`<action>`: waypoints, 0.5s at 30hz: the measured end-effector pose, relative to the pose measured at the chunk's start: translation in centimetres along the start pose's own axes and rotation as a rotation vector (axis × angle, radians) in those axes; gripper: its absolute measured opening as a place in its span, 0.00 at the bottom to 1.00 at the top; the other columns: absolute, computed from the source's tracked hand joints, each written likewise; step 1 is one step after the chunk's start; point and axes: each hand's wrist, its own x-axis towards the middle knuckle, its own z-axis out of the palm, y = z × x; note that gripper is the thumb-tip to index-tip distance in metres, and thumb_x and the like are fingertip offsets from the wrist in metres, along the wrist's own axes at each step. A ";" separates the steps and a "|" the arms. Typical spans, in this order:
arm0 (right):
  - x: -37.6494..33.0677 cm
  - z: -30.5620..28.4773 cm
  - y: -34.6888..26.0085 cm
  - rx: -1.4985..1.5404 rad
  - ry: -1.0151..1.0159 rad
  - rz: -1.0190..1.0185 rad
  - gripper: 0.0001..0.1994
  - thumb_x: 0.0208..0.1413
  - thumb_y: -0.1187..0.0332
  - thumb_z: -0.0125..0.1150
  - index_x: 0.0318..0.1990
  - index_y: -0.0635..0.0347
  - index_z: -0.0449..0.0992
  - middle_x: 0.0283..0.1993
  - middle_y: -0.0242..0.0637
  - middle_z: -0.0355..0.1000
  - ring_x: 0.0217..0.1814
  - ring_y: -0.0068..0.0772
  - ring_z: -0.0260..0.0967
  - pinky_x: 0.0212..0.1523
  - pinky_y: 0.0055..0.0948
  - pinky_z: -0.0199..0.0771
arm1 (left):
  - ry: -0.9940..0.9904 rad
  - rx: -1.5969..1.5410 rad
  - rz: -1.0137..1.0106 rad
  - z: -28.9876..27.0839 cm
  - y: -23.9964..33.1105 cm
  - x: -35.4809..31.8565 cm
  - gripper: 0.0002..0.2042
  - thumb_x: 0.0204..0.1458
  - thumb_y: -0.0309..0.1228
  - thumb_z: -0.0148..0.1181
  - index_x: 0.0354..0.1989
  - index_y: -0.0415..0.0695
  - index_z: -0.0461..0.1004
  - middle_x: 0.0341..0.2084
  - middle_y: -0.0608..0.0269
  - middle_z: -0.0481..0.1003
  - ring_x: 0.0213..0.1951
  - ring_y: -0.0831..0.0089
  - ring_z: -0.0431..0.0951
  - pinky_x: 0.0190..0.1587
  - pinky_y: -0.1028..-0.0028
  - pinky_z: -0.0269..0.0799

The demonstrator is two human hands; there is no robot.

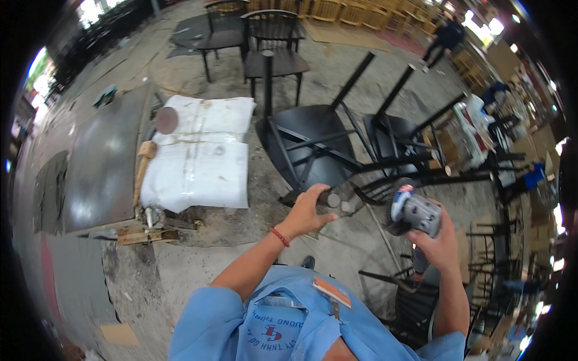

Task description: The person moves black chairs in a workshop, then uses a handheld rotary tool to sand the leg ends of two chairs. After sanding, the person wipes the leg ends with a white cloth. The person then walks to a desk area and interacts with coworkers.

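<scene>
A black wooden chair (pixel 313 135) lies overturned in front of me, its legs sticking up and out. My left hand (pixel 306 214), with a red bead bracelet at the wrist, is at the round end of a chair leg (pixel 328 199). Its fingers are at the leg's far side, and the thumb stands apart from it. Whether the fingers touch the leg is hard to tell. My right hand (pixel 442 239) is closed around a grey power sander (pixel 421 215), raised off the chair. The sander's dark round pad faces left.
On my left, white padding (pixel 201 159) covers part of a metal-topped table (pixel 102 162). A brown sanding disc (pixel 166 120) and a wooden mallet (pixel 144 159) lie there. Another overturned chair (pixel 397 138) is at the right; upright chairs (pixel 274 57) stand beyond. A person (pixel 448 37) is far right.
</scene>
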 end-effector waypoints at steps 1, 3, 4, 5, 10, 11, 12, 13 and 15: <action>-0.7 0.6 -0.7 -0.069 0.005 0.038 0.34 0.39 0.69 0.71 0.57 0.65 0.67 0.48 0.39 0.73 0.51 0.28 0.69 0.54 0.30 0.69 | -0.004 -0.063 -0.004 0.1 0.2 0.5 0.34 0.44 0.38 0.75 0.58 0.42 0.65 0.55 0.50 0.69 0.56 0.52 0.71 0.57 0.64 0.67; -0.6 1.7 -1.4 -0.247 -0.066 -0.072 0.34 0.39 0.66 0.73 0.58 0.59 0.68 0.44 0.46 0.76 0.47 0.40 0.76 0.50 0.35 0.74 | 0.068 -0.110 0.095 0.4 0.1 1.7 0.23 0.44 0.36 0.75 0.45 0.41 0.71 0.41 0.55 0.75 0.44 0.58 0.76 0.47 0.67 0.72; -0.2 2.2 -1.8 -0.333 -0.157 -0.144 0.34 0.39 0.65 0.73 0.58 0.56 0.68 0.41 0.49 0.78 0.45 0.47 0.79 0.48 0.38 0.76 | 0.011 -0.109 0.036 0.5 0.0 2.1 0.21 0.44 0.35 0.75 0.43 0.41 0.72 0.39 0.56 0.75 0.42 0.59 0.76 0.46 0.68 0.71; 0.0 2.9 -2.1 -0.350 -0.202 -0.124 0.34 0.39 0.64 0.73 0.58 0.55 0.68 0.40 0.51 0.78 0.43 0.51 0.78 0.46 0.40 0.76 | -0.055 -0.105 -0.029 0.4 -0.1 2.3 0.20 0.44 0.35 0.75 0.41 0.41 0.72 0.37 0.57 0.75 0.41 0.59 0.76 0.45 0.68 0.71; 1.5 5.9 -3.1 -0.411 -0.374 -0.073 0.33 0.41 0.60 0.71 0.57 0.53 0.67 0.36 0.52 0.78 0.38 0.59 0.77 0.41 0.47 0.77 | -0.037 -0.059 0.078 0.5 -1.3 2.4 0.18 0.37 0.29 0.75 0.36 0.43 0.72 0.32 0.57 0.75 0.39 0.56 0.76 0.45 0.66 0.70; 1.9 6.3 -3.2 -0.429 -0.388 -0.077 0.33 0.42 0.61 0.70 0.58 0.54 0.66 0.36 0.51 0.78 0.38 0.58 0.77 0.41 0.48 0.77 | -0.024 -0.078 0.096 0.6 -1.6 2.4 0.18 0.36 0.28 0.75 0.36 0.43 0.72 0.33 0.57 0.76 0.39 0.56 0.76 0.45 0.65 0.70; 2.1 6.6 -3.3 -0.435 -0.384 -0.074 0.33 0.42 0.60 0.70 0.58 0.54 0.66 0.35 0.51 0.78 0.38 0.59 0.77 0.41 0.48 0.77 | -0.024 -0.084 0.090 0.7 -1.8 2.3 0.19 0.35 0.28 0.74 0.36 0.43 0.72 0.33 0.57 0.76 0.39 0.55 0.76 0.45 0.65 0.70; 2.3 6.8 -3.3 -0.445 -0.385 -0.072 0.33 0.42 0.60 0.70 0.58 0.54 0.66 0.35 0.52 0.78 0.37 0.59 0.77 0.41 0.48 0.77 | -0.023 -0.089 0.084 0.9 -1.9 2.3 0.19 0.34 0.27 0.74 0.36 0.43 0.72 0.33 0.56 0.76 0.39 0.54 0.76 0.45 0.65 0.70; 2.7 7.1 -3.2 -0.478 -0.398 -0.061 0.33 0.42 0.60 0.70 0.58 0.54 0.65 0.35 0.52 0.78 0.37 0.60 0.77 0.41 0.49 0.77 | -0.017 -0.092 0.106 1.0 -2.1 2.4 0.19 0.35 0.27 0.74 0.36 0.43 0.73 0.33 0.57 0.76 0.39 0.54 0.76 0.45 0.65 0.70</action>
